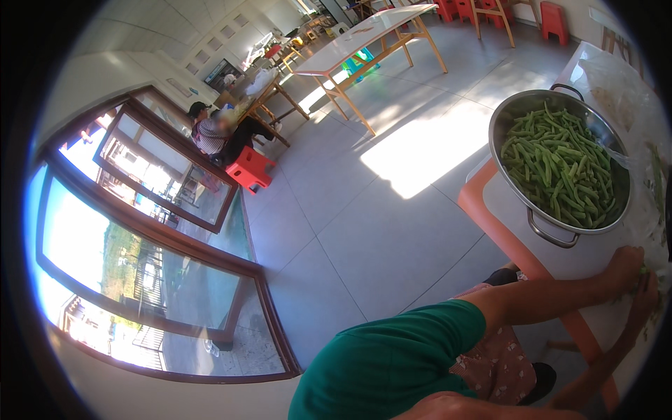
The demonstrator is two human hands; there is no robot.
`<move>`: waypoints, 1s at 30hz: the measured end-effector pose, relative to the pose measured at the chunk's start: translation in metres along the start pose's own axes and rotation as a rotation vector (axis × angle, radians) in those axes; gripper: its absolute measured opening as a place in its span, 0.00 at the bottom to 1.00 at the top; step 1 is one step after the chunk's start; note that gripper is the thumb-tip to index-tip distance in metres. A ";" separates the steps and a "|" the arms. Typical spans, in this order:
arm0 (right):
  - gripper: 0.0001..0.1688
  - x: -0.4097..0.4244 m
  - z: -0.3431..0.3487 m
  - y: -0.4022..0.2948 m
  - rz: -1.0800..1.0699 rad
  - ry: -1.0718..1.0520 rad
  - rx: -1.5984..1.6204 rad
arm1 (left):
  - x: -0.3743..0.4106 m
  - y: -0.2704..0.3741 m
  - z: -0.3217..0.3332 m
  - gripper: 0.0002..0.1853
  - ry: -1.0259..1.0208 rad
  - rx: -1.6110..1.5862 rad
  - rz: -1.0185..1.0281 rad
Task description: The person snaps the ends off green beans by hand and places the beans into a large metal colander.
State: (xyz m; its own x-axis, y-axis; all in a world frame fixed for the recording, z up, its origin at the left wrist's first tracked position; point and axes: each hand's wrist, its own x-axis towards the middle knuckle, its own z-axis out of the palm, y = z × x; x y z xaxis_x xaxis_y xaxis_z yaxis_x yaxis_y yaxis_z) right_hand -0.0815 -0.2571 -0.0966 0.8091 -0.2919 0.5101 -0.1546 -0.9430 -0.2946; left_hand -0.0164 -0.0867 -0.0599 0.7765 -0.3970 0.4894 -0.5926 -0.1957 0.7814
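Observation:
At the right rim, my left hand (625,269) and my right hand (644,302) meet low over the white tabletop (512,210). Between their fingertips shows a small bit of green bean (643,270), mostly hidden by the fingers. Just beyond my left hand stands a steel basin (559,227) with two loop handles, heaped with cut green beans (567,163). Clear plastic (611,86) lies beside the basin and touches its rim. Longer green stalks or beans (657,178) lie at the far right edge, partly cut off by the view.
The table has an orange edge (483,197). Wood-framed glass windows (157,273) stand at left, some swung open. A person (212,134) sits on a red stool (251,169) at another table. A long white-topped table (362,39) stands across the tiled floor (325,210).

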 end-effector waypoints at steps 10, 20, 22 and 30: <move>0.16 -0.008 0.007 -0.015 -0.113 0.074 -0.025 | 0.013 -0.006 -0.018 0.09 0.237 -0.242 0.020; 0.17 -0.004 0.018 0.004 -0.029 -0.196 -0.113 | 0.010 -0.021 -0.002 0.08 -0.025 -0.125 0.206; 0.17 -0.001 -0.001 -0.019 0.097 -0.267 -0.092 | 0.009 -0.010 -0.011 0.07 0.025 -0.164 0.215; 0.15 -0.003 -0.005 0.008 -0.008 0.063 -0.143 | 0.022 -0.006 -0.025 0.05 0.114 -0.424 -0.053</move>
State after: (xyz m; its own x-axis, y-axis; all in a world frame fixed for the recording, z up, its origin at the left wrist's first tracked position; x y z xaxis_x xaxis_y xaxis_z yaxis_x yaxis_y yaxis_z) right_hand -0.0882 -0.2648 -0.0971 0.7739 -0.2892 0.5634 -0.2306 -0.9573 -0.1746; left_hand 0.0093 -0.0719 -0.0442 0.8364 -0.2900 0.4651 -0.4290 0.1819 0.8848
